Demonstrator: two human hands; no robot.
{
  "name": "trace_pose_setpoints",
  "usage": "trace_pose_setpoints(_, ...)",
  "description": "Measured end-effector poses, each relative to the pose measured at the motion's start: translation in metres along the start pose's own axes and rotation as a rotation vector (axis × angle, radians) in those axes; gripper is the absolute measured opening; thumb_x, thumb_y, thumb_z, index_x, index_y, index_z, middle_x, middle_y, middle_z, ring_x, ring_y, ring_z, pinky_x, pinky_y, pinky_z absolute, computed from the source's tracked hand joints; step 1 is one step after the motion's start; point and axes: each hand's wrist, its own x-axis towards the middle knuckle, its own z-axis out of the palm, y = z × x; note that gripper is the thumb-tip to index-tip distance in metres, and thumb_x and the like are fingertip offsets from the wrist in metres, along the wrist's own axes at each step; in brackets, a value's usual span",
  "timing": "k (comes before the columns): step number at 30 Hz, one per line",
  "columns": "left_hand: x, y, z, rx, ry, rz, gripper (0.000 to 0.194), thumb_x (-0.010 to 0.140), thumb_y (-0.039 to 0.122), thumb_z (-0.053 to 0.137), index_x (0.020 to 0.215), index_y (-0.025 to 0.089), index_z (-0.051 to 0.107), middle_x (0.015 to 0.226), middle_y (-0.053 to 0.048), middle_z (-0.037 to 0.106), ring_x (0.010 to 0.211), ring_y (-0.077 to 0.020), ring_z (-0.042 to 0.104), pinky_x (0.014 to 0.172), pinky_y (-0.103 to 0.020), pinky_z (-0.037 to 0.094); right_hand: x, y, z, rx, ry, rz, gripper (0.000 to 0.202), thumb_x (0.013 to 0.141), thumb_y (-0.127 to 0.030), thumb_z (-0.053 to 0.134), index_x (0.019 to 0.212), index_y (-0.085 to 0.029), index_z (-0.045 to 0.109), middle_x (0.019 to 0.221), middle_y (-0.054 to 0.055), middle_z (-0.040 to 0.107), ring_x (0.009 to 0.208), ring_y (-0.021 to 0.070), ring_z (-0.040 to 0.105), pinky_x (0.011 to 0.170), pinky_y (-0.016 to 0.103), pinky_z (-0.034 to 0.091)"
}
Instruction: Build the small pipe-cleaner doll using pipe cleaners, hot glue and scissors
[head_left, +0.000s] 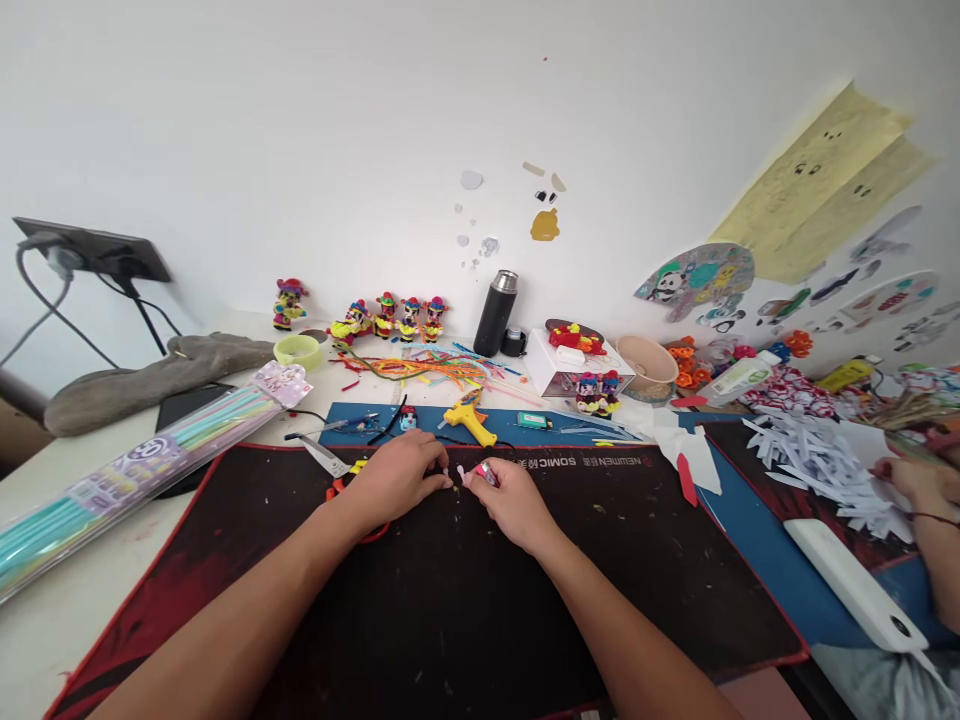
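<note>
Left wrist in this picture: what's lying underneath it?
Scissors stick out on one side of the left wrist, and a red loop, probably part of them, shows on the other. Black desk mat lies below. Whatever the wrist covers between is hidden.

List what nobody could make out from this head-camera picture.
Head view:
Scissors: handles partly hidden by the left arm.
Pale piece at the right hand: too small to identify.
Long packet: cut off by the left edge.
Co-worker's arm: cut off by the right edge.
</note>
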Motion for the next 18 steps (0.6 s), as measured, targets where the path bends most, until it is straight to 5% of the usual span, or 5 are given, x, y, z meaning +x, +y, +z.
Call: trace_pose_setpoints(18,0.000,-0.005,0.000,-0.063,-0.024,0.007,0.008,0.091,0.030,0.072,0.097,0.025,0.074,0.095,-0.005,0.072,0.097,-0.0294,0.068,0.082,-0.037,0.049,0.010,-0.013,-0.001,-0.160,-0.056,0.063,0.036,0.091,-0.035,0.068,0.064,-0.022,0.049,0.058,-0.005,0.053,0.057,0.0129,0.044,0.054,0.027,0.024)
